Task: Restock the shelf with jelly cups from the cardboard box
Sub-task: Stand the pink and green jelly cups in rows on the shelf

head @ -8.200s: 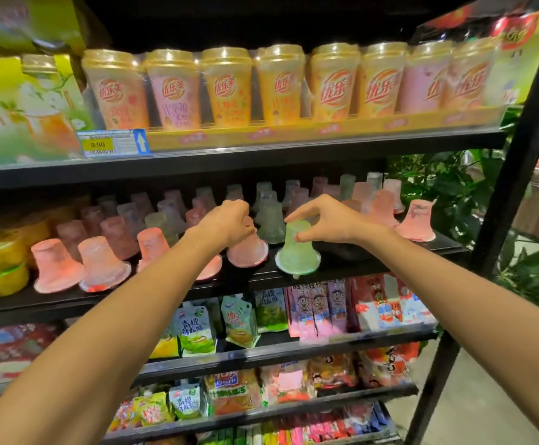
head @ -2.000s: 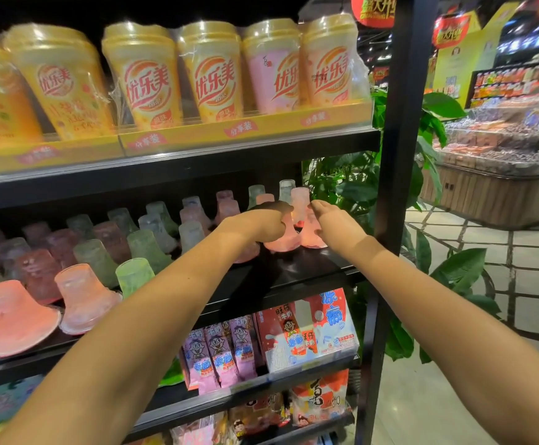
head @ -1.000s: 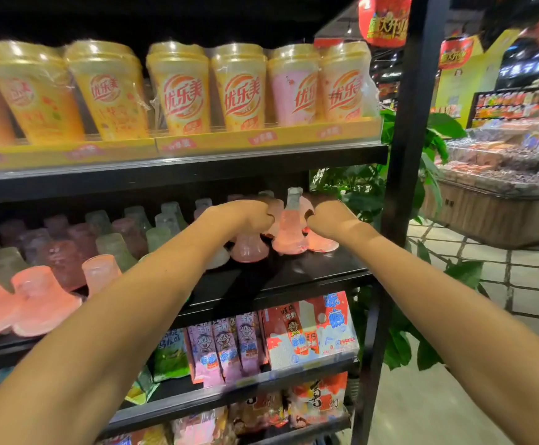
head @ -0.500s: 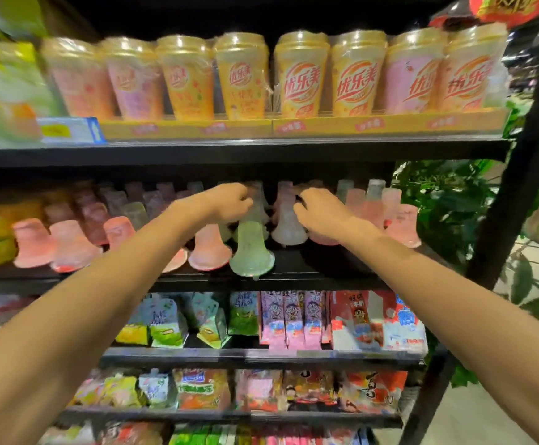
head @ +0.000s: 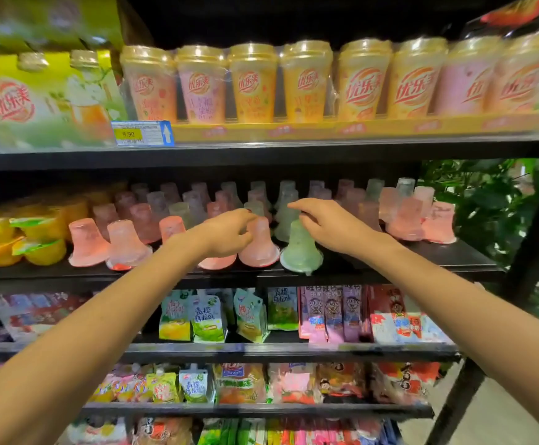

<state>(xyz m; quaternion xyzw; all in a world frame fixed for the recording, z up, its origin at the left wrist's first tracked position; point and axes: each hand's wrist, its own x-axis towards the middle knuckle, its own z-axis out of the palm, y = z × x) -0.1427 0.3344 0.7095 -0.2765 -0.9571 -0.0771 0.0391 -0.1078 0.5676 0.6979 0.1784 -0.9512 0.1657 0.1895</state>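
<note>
Both hands hover over the front-row jelly cups [head: 258, 245] on the middle shelf [head: 454, 255]: left hand [head: 229, 231] loosely curled, right hand [head: 322, 223] relaxed above the green cup [head: 300, 248], neither grip holding anything. Cups stand inverted on their wide rims, likely for stability. The green cup's rim sits at the shelf edge; bare shelf remains to its right; cardboard box unseen.

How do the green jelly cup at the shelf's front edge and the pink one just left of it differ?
The green jelly cup is pale green; the pink jelly cup is pink. The green one stands clear in view, below the right hand; the pink one is partly covered by the left hand. The green one's rim slightly overhangs the shelf edge. Both are bell-shaped, standing wide end down.
</note>
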